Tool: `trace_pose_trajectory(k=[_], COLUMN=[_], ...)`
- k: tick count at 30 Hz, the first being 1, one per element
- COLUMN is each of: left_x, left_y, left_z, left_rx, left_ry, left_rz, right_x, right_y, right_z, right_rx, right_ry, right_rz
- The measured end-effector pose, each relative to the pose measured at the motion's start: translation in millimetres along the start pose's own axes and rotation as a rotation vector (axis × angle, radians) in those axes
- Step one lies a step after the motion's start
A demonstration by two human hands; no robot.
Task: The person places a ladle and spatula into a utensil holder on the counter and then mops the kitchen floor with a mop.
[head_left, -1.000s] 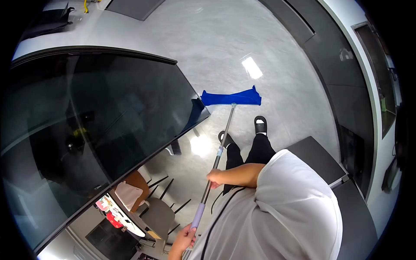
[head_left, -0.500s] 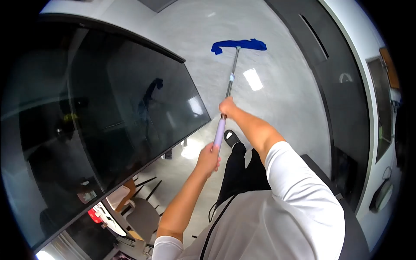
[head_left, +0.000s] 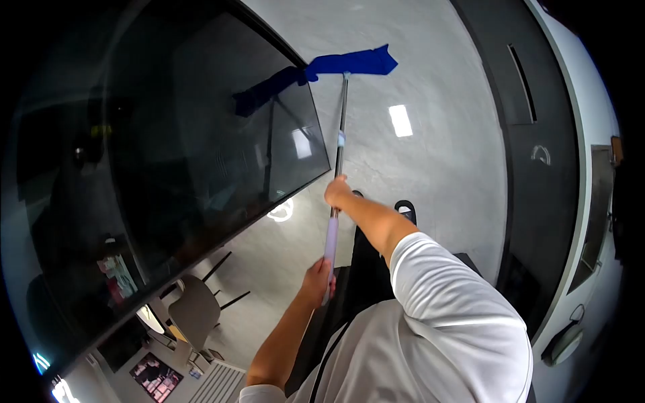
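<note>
A mop [head_left: 342, 121] with a metal pole and a lilac grip reaches away from me across the grey floor. My left hand [head_left: 317, 283] is wrapped round the lilac grip near its lower end. Higher up, my right hand [head_left: 338, 193] is closed round the metal pole just above the grip. At the far end, the blue mop cloth [head_left: 353, 63] lies on the floor, its left end at the edge of the glossy dark panel [head_left: 201, 134], which mirrors it.
Dark cabinet fronts [head_left: 531, 148] run along the right side. Beyond the panel's lower edge stands a grey chair [head_left: 195, 312] with thin dark legs. A framed picture [head_left: 156, 377] is at the bottom left. Pale floor [head_left: 430, 161] stretches between panel and cabinets.
The mop head has shifted left, up to the panel's edge, and its cloth has changed shape. Both hands have moved lower in view with the pole, and the view has turned somewhat.
</note>
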State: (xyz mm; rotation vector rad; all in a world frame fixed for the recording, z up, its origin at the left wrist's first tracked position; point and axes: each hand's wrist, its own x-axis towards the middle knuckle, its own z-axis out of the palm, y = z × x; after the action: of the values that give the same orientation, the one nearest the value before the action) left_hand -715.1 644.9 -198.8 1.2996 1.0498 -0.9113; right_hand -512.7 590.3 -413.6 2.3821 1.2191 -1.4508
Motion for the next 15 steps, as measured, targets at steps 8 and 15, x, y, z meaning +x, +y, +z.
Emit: trace_pose_trajectory(k=[8, 15], left_x=[-160, -322], left_y=[-119, -99], left_z=[29, 65], left_rx=[0.062, 0.037], left_ry=[0.057, 0.160], left_rz=[-0.139, -0.499], right_x=[-61, -195], right_y=[-156, -231], right_z=[161, 218], right_rx=[0.858, 1.645], right_ry=[-0.422, -0.940], right_rz=[0.765, 0.457])
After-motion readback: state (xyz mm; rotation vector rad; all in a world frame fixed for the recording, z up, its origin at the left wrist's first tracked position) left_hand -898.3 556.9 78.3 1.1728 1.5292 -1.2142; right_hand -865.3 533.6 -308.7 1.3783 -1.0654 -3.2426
